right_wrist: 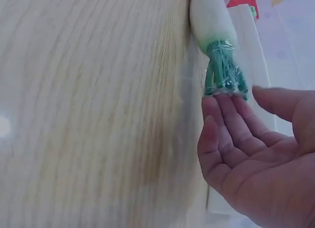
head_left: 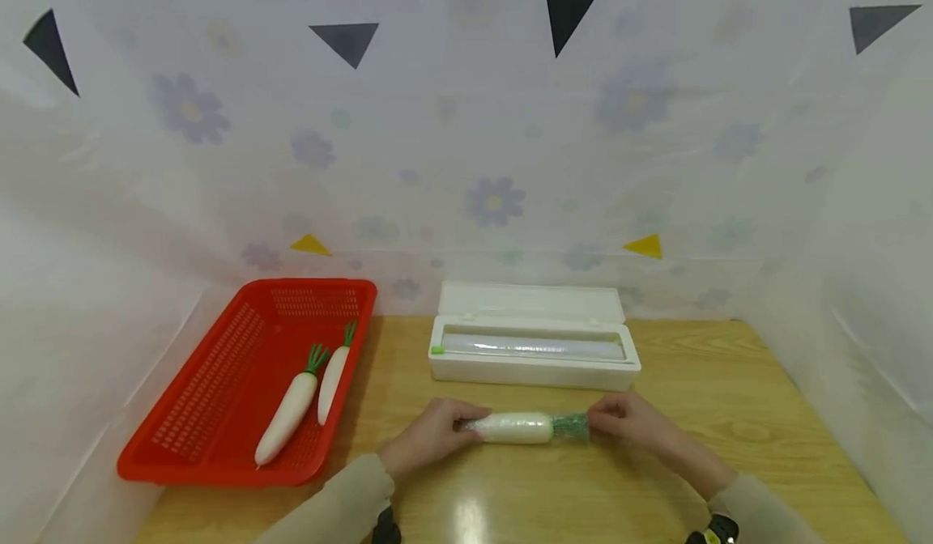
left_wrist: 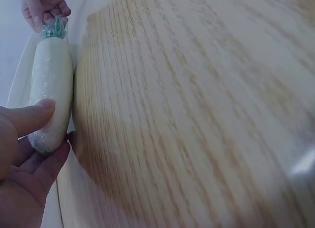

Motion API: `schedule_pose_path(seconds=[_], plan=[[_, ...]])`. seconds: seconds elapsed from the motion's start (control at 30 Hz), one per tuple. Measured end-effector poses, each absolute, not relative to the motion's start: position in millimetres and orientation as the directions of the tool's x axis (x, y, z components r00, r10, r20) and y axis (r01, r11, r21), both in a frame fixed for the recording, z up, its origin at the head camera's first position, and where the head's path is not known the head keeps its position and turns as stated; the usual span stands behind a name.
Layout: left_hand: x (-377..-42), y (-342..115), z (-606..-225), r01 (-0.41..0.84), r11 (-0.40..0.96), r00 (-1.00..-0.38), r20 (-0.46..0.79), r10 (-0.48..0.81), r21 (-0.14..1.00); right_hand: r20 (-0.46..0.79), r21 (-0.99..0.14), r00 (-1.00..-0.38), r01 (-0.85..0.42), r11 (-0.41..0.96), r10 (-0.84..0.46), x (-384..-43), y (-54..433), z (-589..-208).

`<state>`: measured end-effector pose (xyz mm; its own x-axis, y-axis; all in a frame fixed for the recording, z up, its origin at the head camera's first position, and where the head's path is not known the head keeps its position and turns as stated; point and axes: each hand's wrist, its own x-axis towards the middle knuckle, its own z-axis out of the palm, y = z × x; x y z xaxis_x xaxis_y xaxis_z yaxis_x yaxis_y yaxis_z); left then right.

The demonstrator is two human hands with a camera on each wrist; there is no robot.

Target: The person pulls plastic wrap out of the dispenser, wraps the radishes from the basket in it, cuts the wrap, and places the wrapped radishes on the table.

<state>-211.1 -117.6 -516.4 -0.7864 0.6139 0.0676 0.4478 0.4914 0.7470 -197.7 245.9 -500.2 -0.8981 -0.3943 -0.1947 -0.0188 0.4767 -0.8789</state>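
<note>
A white radish (head_left: 516,428) wrapped in clear cling film lies crosswise on the table, its green stems (right_wrist: 222,70) pointing right. My left hand (head_left: 436,432) grips the root end, and in the left wrist view the thumb presses on top with fingers underneath. At the stem end is my right hand (head_left: 636,422). In the right wrist view its fingertips touch the film over the stem tips, while the thumb stands apart from them. Behind the radish sits a white cling film box (head_left: 535,372), lid raised, with a roll of film (head_left: 532,346) inside.
On the left stands a red plastic basket (head_left: 219,473) holding two unwrapped white radishes (head_left: 287,417) with green stems. The wooden table (head_left: 700,366) is bordered at the back and sides by a pale flowered curtain (head_left: 437,147).
</note>
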Motion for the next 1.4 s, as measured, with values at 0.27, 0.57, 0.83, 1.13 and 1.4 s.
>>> schedule_pose_path(seconds=[0.27,0.57,0.83,1.13,1.4], plan=[[-213,-117,-512,0.447,0.514,-0.76,0.008,0.649,0.732,-0.221,-0.933,-0.901,0.084,0.351,-0.373,-193,243,-510],[-214,-118,-516,0.321,0.476,-0.798,-0.037,0.602,0.819,-0.189,-0.946,-0.842,0.019,0.323,-0.505,-194,249,-515],[-214,-116,-511,0.307,0.473,-0.786,-0.06,0.616,0.826,-0.183,-0.952,-0.794,-0.004,0.306,-0.579,-196,252,-515],[-212,-114,-515,0.33,0.459,-0.797,-0.017,0.604,0.825,-0.225,-0.931,-0.786,-0.001,0.366,-0.576,-200,253,-510],[-202,-108,-516,0.305,0.435,-0.818,-0.001,0.576,0.847,-0.219,-0.93,-0.773,-0.019,0.366,-0.596,-200,255,-506]])
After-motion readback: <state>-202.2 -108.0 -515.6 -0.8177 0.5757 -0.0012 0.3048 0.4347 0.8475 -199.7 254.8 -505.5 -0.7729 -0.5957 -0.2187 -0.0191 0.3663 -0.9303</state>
